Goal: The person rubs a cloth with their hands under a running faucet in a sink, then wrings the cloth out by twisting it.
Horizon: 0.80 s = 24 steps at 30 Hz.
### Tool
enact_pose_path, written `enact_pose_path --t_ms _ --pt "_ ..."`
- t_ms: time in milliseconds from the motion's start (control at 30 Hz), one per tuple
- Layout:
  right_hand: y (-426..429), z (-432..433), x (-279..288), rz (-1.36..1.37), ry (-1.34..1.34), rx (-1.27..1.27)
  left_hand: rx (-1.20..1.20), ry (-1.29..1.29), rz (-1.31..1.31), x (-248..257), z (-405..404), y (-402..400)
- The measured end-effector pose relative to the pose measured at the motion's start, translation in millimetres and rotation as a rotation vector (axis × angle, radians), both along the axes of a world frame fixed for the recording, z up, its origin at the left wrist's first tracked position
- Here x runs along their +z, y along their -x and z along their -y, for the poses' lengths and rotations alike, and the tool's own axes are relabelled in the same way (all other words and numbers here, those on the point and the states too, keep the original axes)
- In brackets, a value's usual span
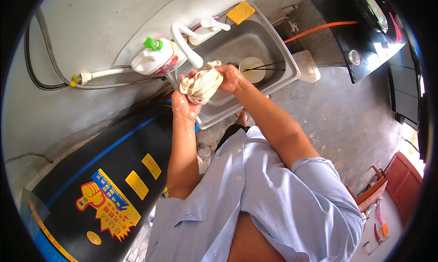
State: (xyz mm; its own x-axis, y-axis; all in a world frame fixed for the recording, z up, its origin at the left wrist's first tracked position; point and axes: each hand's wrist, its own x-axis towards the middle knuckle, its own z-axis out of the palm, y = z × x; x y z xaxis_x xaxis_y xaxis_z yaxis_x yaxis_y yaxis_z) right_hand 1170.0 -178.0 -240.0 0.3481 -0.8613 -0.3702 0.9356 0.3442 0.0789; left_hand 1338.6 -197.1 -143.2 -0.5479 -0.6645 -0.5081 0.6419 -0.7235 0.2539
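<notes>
Both hands hold a crumpled, wet-looking cream cloth [202, 84] above the left part of a stainless steel sink [236, 106]. My left hand [184, 103] cups it from the left, palm turned up, with suds or water on the wrist. From the right, my right hand [232, 78] grips the cloth's other end. A white curved faucet [184, 44] ends just above the cloth. Down in the basin sits a pale bowl [251, 78], with dark chopsticks [270, 67] lying across it. Something dark beside the bowl is partly hidden by my right hand.
A white detergent jug [154, 60] with a green pump stands left of the faucet. On the sink's back ledge lie a white spoon [215, 23] and a yellow sponge [241, 12]. A large black tank [113, 152] stands at left. An orange hose [321, 28] runs to a black gas stove [342, 9].
</notes>
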Motion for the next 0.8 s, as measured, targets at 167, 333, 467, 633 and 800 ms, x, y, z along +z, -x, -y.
enact_pose_path --t_ms 167,333,467,633,800 --pt "23 8 16 -0.406 -0.233 -0.018 -0.073 0.180 0.070 0 3 -40" --pt "44 -8 18 -0.473 -0.115 -0.081 -0.132 0.252 0.297 -9 -5 -41" --pt "65 -28 28 -0.494 0.107 0.024 -0.110 0.197 0.506 -26 0 -40" --pt "66 -35 38 -0.540 0.099 0.121 0.149 0.193 0.709 -37 5 -23" --pt "32 -33 20 -0.514 -0.097 -0.178 0.351 -0.024 0.478 -32 11 -10"
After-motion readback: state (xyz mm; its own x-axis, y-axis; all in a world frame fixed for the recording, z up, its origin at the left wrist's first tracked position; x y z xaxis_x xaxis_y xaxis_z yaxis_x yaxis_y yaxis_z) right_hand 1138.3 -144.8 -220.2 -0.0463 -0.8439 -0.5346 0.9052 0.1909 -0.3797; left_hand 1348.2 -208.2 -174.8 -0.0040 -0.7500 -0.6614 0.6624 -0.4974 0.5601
